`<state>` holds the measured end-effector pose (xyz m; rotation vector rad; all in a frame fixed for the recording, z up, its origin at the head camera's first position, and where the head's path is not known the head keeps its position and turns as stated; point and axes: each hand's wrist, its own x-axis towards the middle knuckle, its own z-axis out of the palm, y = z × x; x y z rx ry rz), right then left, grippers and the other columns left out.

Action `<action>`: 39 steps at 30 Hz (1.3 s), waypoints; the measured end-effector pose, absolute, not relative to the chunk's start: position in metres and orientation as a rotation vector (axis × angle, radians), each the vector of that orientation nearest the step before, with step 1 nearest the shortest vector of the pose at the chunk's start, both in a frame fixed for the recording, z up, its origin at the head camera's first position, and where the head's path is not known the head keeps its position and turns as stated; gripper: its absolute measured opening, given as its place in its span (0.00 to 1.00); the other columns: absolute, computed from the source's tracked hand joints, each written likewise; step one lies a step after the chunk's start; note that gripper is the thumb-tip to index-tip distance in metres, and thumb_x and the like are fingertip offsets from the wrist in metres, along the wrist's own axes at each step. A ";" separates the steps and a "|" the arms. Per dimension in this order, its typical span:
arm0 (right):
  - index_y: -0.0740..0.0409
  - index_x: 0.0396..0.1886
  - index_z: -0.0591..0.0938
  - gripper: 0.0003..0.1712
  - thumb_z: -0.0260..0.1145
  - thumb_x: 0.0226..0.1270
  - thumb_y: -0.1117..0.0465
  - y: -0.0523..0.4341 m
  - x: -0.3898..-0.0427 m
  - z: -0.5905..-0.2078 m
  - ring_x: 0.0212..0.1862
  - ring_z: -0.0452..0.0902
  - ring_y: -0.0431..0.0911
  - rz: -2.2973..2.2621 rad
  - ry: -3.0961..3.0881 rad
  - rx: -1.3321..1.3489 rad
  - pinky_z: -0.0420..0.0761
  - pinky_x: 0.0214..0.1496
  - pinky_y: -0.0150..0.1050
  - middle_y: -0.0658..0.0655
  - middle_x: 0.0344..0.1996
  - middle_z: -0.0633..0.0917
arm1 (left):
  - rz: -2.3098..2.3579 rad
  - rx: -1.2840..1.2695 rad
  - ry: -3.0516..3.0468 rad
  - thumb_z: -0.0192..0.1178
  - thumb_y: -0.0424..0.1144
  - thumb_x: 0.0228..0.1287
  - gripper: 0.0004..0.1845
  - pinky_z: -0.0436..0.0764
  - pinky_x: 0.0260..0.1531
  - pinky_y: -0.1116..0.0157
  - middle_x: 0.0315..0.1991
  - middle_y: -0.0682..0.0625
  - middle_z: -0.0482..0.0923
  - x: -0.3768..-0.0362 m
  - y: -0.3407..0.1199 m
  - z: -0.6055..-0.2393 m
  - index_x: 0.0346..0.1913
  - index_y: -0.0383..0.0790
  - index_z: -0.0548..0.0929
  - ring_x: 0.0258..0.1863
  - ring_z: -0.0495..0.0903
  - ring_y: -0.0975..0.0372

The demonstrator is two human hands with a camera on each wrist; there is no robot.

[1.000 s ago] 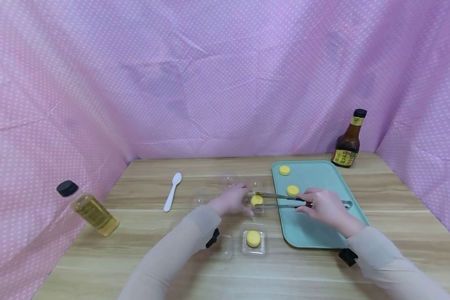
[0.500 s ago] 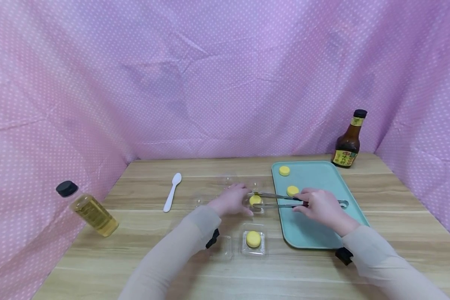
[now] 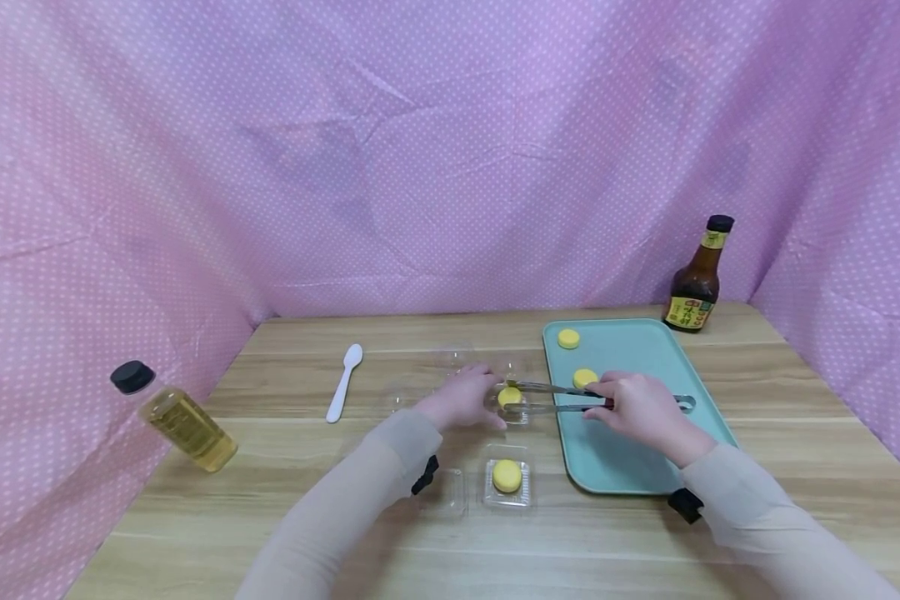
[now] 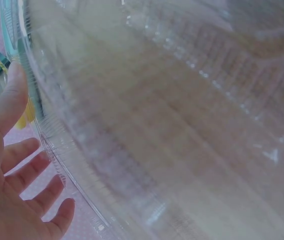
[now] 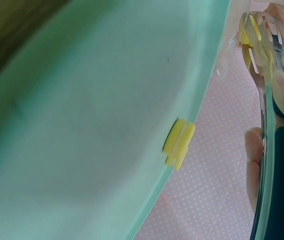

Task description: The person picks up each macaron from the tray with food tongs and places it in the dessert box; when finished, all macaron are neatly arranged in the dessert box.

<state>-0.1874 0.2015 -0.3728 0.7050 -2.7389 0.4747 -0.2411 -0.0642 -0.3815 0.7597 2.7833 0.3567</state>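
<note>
My right hand (image 3: 621, 406) grips metal tongs (image 3: 551, 398) with dark handles (image 5: 278, 165). The tong tips clasp a round yellow cake (image 3: 509, 397) over a clear plastic case (image 3: 516, 412) just left of the teal tray (image 3: 630, 454). My left hand (image 3: 467, 400) rests against that case; in the left wrist view its thumb touches the clear rim (image 4: 47, 135) and its fingers (image 4: 29, 172) lie loosely straight. Two more yellow cakes (image 3: 568, 338) (image 3: 585, 377) lie on the tray. Another cake (image 3: 507, 476) sits in a clear case near the front.
A white plastic spoon (image 3: 343, 383) lies to the left on the wooden table (image 3: 285, 467). An oil bottle (image 3: 174, 419) leans at the left edge. A dark sauce bottle (image 3: 696, 279) stands behind the tray. Pink dotted cloth (image 3: 420, 167) walls the table in.
The tongs and the cake in their tips have shifted slightly to the left, toward my left hand. My right hand followed. The left hand has stayed put.
</note>
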 end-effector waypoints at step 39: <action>0.65 0.39 0.86 0.22 0.77 0.46 0.57 0.208 -0.186 -0.375 0.20 0.65 0.34 0.494 -2.737 0.689 0.66 0.19 0.27 0.54 0.27 0.84 | 0.297 0.742 2.758 0.68 0.56 0.50 0.43 0.53 0.72 0.52 0.70 0.44 0.61 -0.240 -0.062 -0.377 0.68 0.42 0.67 0.72 0.55 0.50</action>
